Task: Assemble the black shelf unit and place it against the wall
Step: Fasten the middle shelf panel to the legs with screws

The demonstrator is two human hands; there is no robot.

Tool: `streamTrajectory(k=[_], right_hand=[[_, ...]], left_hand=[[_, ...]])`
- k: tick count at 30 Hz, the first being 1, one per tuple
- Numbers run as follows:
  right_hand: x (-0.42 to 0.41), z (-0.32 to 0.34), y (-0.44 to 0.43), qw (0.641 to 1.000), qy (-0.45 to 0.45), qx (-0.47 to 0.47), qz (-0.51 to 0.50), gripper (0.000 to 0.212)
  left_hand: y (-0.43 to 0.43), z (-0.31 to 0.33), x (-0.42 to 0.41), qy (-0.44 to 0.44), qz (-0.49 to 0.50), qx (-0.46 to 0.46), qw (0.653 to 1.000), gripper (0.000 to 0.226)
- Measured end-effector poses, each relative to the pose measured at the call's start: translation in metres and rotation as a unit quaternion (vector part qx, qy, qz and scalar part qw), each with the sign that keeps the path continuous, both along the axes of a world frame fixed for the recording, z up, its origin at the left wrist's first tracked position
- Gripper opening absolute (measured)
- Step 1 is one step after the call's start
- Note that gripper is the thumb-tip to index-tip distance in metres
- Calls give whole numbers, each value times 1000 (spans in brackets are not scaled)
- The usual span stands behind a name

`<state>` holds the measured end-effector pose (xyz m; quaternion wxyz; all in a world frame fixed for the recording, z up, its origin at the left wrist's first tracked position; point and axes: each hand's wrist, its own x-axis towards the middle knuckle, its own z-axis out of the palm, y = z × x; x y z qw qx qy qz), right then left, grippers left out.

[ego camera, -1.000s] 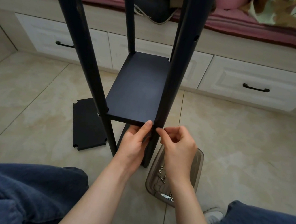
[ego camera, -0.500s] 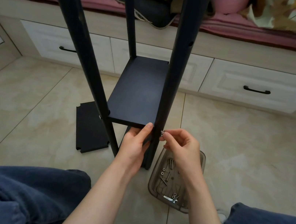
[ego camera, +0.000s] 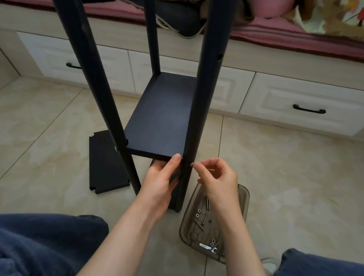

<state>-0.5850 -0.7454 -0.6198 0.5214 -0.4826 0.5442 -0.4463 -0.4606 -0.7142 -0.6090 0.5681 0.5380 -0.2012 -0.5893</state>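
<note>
Black shelf unit [ego camera: 163,111] stands half-built on the tiled floor [ego camera: 300,179], directly ahead of both hands, its posts rising well above them. Its one fitted shelf board [ego camera: 153,133] ends just above the left hand, and the front right post [ego camera: 207,82] runs down between the two hands. A loose black panel [ego camera: 103,166] lies flat on the floor to the left of the left hand. A smoky plastic tray [ego camera: 244,201] holding screws and small fittings sits below the right wrist. The left hand [ego camera: 160,182] grips the board's front corner, thumb pressed against its edge beside the post, fingers tucked underneath. The right hand [ego camera: 219,183] pinches a small screw [ego camera: 192,163] between thumb and forefinger, its tip touching the post's side; the other fingers are loosely curled.
</note>
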Motion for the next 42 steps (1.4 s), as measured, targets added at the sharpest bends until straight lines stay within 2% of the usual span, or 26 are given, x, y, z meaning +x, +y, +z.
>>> streamTrajectory(k=[1,3,4,5,6,7,9,11,13,16,19,24,26,28,30,33,38,42], right_hand=[[-2,0,-2,1000,-6,3,10,15],[-9,-1,-11,998,-26,21,49,24],[-13,-2,-17,996,-23,33,76,31],[-17,-1,-23,993,-18,46,103,37],[-19,0,-29,990,-15,57,129,43],[-21,0,-34,986,-17,69,152,49],[-21,1,-42,976,-32,93,192,62],[-21,1,-48,967,-59,113,222,71],[-22,2,-52,956,-95,131,247,74],[-22,9,-55,942,-118,128,287,60],[-23,9,-56,941,-117,124,293,57],[-29,9,-59,937,-137,133,291,45],[-36,-7,-61,951,-74,153,257,36],[-47,-41,-60,962,47,193,187,28],[-57,-88,-53,952,118,259,112,23],[-60,-148,-35,931,150,325,64,12],[-55,-197,-25,917,241,307,82,15],[-46,-214,-27,902,319,228,184,22]], left_hand=[[1,5,0,-41,-8,22,999,46],[1,16,2,-203,-43,79,975,44],[2,20,2,-317,-55,96,942,41],[5,25,3,-444,-47,93,890,35],[8,34,2,-553,-24,58,831,27],[11,44,1,-622,7,2,783,21],[9,55,2,-669,25,-84,738,19],[1,55,6,-694,-49,-63,715,49],[-8,50,9,-695,-106,-55,710,62],[-14,42,12,-671,-134,-106,721,52],[-16,36,16,-648,-133,-121,740,49],[-16,26,20,-657,-138,-154,725,54],[-16,23,21,-654,-135,-158,728,50],[-16,21,22,-644,-127,-157,738,44],[-16,19,22,-638,-120,-154,745,42],[-16,14,22,-636,-119,-161,745,39],[-15,10,18,-638,-104,-169,744,38],[-14,6,14,-647,-77,-189,735,37]])
